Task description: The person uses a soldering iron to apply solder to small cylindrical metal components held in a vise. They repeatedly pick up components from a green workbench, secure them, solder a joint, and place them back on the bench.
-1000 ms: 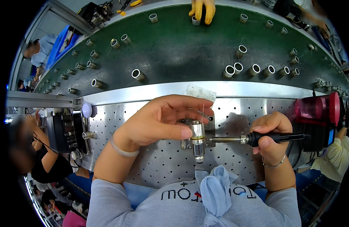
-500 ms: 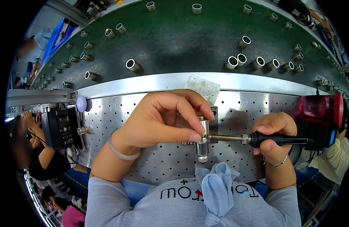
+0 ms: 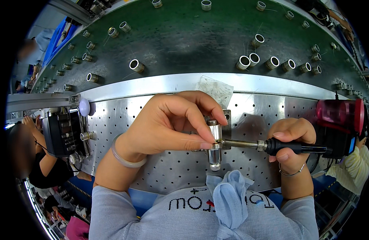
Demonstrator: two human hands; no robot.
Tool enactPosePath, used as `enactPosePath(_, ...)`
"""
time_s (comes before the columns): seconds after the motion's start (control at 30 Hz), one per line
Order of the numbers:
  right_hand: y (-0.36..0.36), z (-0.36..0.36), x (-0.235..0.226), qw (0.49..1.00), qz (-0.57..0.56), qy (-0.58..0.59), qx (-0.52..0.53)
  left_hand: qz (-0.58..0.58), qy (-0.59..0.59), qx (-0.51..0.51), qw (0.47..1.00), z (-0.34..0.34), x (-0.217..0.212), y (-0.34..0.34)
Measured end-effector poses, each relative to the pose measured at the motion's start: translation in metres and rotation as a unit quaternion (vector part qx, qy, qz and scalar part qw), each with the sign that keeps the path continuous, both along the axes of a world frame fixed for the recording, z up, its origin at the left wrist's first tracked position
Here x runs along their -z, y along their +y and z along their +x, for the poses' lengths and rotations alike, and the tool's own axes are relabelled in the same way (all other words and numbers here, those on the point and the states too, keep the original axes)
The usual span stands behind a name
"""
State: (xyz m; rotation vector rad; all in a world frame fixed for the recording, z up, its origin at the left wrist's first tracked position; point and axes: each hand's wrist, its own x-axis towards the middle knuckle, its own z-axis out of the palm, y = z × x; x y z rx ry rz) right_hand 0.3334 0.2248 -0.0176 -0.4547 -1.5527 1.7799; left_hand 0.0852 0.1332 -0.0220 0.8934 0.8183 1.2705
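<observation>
My left hand (image 3: 172, 124) reaches over a small metal cylinder (image 3: 214, 144) clamped upright in a fixture on the perforated steel bench (image 3: 124, 120). Its thumb and forefinger pinch a thin wire against the cylinder's side. My right hand (image 3: 290, 142) grips the black handle of a soldering iron (image 3: 272, 146). The iron lies level, and its metal tip touches the cylinder where the wire sits.
A green conveyor belt (image 3: 184, 36) behind the bench carries several short metal tubes (image 3: 248, 61). A clear plastic bag (image 3: 216, 88) lies at the bench's far edge. A red holder (image 3: 340, 114) stands at right, a black control box (image 3: 64, 132) at left. Other people sit beside me.
My left hand has closed in on the cylinder, fingers now pinching at the iron's tip. The view has tilted down slightly. The right hand stays put.
</observation>
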Motion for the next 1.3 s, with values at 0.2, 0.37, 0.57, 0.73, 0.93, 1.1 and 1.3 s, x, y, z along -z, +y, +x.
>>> enactPosePath(0.2, 0.0014, -0.0014, -0.0008, 1.0, 0.001, 0.019, -0.011, 0.001, 0.002, -0.001, 1.0, 0.0017, 0.0001, 0.0013)
enactPosePath(0.37, 0.0034, -0.0009, -0.0002, 1.0, 0.015, 0.015, -0.018, -0.002, -0.003, -0.003, 1.0, 0.0024, -0.0004, 0.0021)
enactPosePath(0.57, 0.0043, 0.0012, -0.0013, 1.0, 0.018, 0.01, -0.017, -0.002, 0.002, -0.001, 1.0, 0.0034, -0.0016, 0.0031)
enactPosePath(0.73, 0.0047, 0.0022, -0.0029, 1.0, 0.025, 0.0, -0.009, 0.019, 0.001, 0.013, 1.0, 0.0021, 0.0024, 0.0045)
enactPosePath(0.93, 0.0048, 0.0033, -0.0033, 1.0, 0.015, -0.004, -0.006, -0.111, -0.049, 0.038, 0.992, 0.0019, -0.0071, 0.007)
enactPosePath(1.1, 0.0056, 0.0026, -0.0031, 1.0, 0.013, -0.003, -0.011, -0.116, -0.041, 0.046, 0.991, -0.0002, -0.006, 0.0064)
enactPosePath(1.3, 0.0064, 0.0035, -0.0035, 1.0, 0.022, -0.009, -0.012, -0.111, -0.033, 0.049, 0.992, 0.0004, -0.0058, 0.0078)
